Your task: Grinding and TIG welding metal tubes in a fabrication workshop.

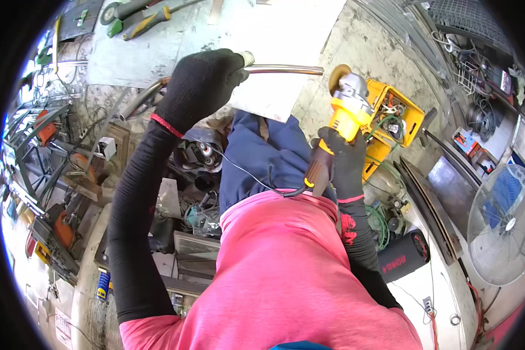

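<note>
My left hand [201, 84], in a black glove, is closed around a shiny metal tube [286, 69] that sticks out to the right. A short whitish piece [248, 58] shows at its fingertips; its kind is unclear. My right hand [345, 157], in a dark glove, grips a yellow angle grinder [347, 119] by its body. The grinder's brown disc [339, 78] stands close to the tube's right end, seemingly just apart from it. From the grinder's rear a black cord [256, 185] runs left across my trousers. Left of my left hand shows a curved metal pipe [141, 100]; whether it joins the tube is hidden.
Beneath the tube lies a pale metal sheet [274, 96]. Yellow-handled tools [149, 23] rest at the upper left. A yellow crate [411, 119] with cables stands right of the grinder. Farther right are a fan [501, 224] and a black cylindrical speaker [403, 256]. Metal frames [46, 146] crowd the left.
</note>
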The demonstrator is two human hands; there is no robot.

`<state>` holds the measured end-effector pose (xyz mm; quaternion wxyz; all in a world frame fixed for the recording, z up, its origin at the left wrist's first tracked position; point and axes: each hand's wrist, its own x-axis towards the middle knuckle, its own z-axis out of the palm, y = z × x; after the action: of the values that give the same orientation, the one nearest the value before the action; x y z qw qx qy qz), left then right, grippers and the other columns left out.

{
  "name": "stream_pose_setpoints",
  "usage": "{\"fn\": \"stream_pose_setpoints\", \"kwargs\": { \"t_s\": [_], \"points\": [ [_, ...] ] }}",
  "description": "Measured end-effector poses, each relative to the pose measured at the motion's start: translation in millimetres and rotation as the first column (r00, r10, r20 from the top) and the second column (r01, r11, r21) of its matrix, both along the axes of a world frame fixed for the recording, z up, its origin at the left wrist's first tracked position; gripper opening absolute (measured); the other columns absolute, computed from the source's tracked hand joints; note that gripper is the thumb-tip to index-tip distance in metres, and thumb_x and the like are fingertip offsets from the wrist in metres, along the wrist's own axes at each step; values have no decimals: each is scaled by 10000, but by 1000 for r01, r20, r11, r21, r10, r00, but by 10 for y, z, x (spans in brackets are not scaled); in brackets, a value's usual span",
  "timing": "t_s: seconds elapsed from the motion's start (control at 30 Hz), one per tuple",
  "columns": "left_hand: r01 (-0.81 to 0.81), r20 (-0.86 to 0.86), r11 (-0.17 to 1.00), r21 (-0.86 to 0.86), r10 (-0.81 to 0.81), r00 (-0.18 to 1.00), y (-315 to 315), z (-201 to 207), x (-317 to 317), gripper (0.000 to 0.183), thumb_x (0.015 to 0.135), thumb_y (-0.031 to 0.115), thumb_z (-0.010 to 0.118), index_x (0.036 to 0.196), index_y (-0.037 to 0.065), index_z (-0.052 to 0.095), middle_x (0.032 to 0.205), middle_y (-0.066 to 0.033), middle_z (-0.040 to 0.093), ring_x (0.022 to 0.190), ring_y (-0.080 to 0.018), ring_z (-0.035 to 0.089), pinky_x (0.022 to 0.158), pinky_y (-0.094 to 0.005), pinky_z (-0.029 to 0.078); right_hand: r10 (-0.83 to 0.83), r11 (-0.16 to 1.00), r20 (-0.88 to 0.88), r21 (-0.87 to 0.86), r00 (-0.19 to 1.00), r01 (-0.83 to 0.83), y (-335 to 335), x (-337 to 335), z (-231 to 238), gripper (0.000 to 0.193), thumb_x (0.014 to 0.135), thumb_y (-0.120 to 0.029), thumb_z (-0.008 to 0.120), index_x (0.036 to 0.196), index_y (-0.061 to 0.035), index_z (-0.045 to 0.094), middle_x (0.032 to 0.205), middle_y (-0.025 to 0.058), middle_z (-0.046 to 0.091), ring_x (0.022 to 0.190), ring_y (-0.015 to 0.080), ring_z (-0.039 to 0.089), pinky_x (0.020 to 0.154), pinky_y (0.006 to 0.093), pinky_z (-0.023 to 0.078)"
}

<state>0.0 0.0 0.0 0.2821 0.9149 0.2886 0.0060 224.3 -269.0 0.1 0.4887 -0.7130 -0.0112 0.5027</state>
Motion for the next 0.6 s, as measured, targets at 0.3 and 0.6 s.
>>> {"fn": "stream_pose_setpoints", "kwargs": {
  "t_s": [0.3,0.6],
  "points": [
    [-317,202,868,-383,413,888,-254,885,-683,383,973,-32,670,1350,1,727,996,-54,651,844,-120,602,748,-303,516,-41,989,-46,139,998,47,-2,209,310,368,1040,-333,702,1245,-27,686,953,121,746,784,247,755,722,402,661],
    [-529,351,800,-285,600,719,-724,1429,-1219,411,943,22,650,1344,24,737,979,-70,720,759,-138,651,696,-309,535,-64,883,-210,443,976,154,379,15,730,470,968,-228,792,1332,-26,571,1032,134,719,817,265,757,713,416,675]
  ]
}}
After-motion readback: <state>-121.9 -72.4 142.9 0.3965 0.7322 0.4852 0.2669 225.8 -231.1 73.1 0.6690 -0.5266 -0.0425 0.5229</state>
